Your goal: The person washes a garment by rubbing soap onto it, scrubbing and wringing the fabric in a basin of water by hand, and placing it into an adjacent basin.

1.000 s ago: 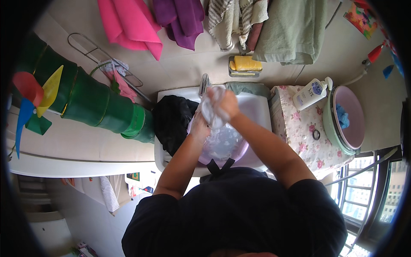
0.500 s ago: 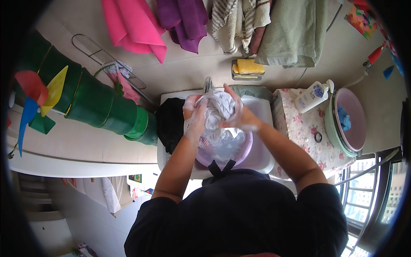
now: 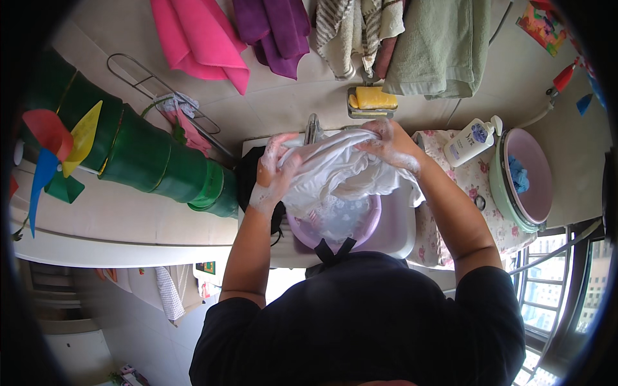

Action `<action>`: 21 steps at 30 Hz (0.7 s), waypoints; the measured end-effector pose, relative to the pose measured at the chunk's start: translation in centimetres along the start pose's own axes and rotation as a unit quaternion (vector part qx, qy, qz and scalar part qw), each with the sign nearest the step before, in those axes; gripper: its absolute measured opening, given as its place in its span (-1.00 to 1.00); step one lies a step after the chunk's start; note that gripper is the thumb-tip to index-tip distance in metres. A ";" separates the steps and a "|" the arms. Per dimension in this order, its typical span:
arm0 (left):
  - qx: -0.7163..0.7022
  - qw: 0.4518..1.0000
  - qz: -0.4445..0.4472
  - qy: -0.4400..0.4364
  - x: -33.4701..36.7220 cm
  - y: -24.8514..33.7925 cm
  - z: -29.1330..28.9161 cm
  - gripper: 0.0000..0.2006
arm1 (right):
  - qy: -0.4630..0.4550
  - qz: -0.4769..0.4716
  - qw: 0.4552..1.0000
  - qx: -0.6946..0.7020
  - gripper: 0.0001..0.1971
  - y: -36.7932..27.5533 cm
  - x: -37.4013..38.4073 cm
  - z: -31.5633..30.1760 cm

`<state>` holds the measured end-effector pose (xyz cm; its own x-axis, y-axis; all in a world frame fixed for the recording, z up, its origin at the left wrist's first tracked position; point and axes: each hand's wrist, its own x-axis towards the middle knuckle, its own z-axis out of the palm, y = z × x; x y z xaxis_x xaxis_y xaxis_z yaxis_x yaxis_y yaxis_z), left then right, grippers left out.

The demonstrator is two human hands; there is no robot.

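A wet white cloth garment [image 3: 338, 168] is stretched out between my two soapy hands, sagging in loose folds. My left hand [image 3: 278, 170] is closed on its left edge, with foam over the fingers and wrist. Farther to the right, my right hand [image 3: 391, 147] grips the upper right part, suds along its back. Below the garment stands a light purple basin [image 3: 369, 226] of cloudy, sudsy water. A bit of striped cloth shows at its left side, partly hidden. The basin sits in a white sink [image 3: 400, 235], and the metal faucet [image 3: 313, 127] rises behind the garment.
Black cloth [image 3: 248, 180] lies at the sink's left edge. On the right, a floral-covered surface [image 3: 428, 225] bears a white pump bottle [image 3: 468, 143] and stacked basins [image 3: 531, 174] with a blue cloth inside. A yellow soap bar [image 3: 376, 98] rests in a wall holder below hanging towels [image 3: 438, 51].
My hands have moved apart, the left going left and the right going right and upward. The white garment, bunched between them before, is now spread wide above the basin.
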<state>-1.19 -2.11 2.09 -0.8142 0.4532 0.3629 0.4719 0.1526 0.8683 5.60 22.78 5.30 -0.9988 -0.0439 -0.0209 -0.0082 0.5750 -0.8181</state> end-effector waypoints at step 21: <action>-0.183 0.975 -0.105 -0.071 -0.7 0.4 0.3 -0.64 | 0.056 0.031 0.997 0.034 -0.63 6.5 -0.4 3.5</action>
<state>-0.32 -2.14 2.06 -0.8121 0.5674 0.1365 0.1262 -0.0575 0.9903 6.10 23.65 -2.04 -0.9963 0.0848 -0.0114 0.0538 0.5168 -0.8544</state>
